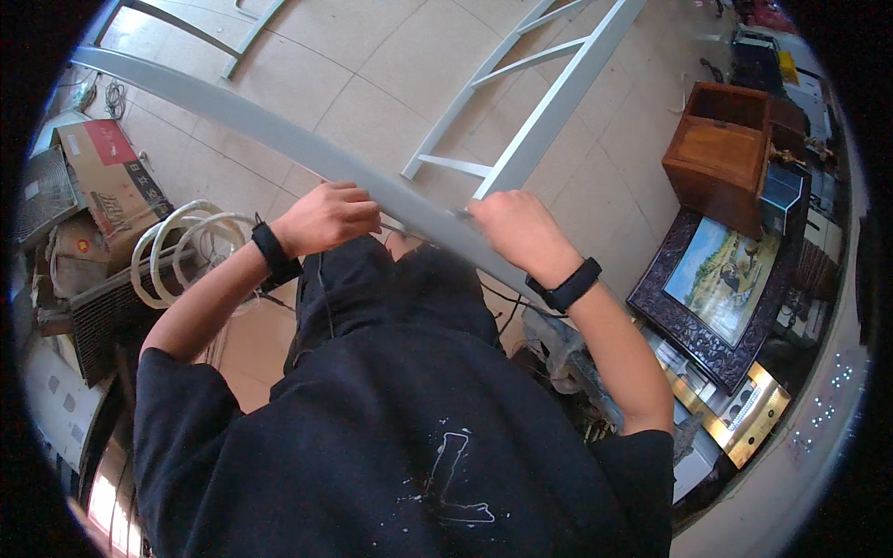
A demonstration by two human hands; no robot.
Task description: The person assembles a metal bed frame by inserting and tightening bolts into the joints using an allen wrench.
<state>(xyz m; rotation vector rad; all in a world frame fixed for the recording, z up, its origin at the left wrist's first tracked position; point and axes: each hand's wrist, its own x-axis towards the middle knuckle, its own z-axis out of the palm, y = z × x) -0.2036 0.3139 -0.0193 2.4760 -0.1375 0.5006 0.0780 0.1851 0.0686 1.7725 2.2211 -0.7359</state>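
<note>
A long grey metal beam (pixel 279 130) crosses in front of me, from the far left down to the near right above my legs. My left hand (pixel 327 221) lies against its near edge with the fingers curled in; what they hold, if anything, is hidden. Farther right along the beam, my right hand (pixel 521 232) is closed at the beam's surface. A small greyish bit shows at its fingertips, too small to name. Both wrists wear black bands.
Beyond the beam, a pale metal frame with crossbars (pixel 549 102) stands on the tiled floor (pixel 372 56). To the left are a cardboard box (pixel 112 181) and a coiled white hose (pixel 153 256). A wooden cabinet (pixel 716 153) and a dark-framed picture (pixel 693 339) are at the right.
</note>
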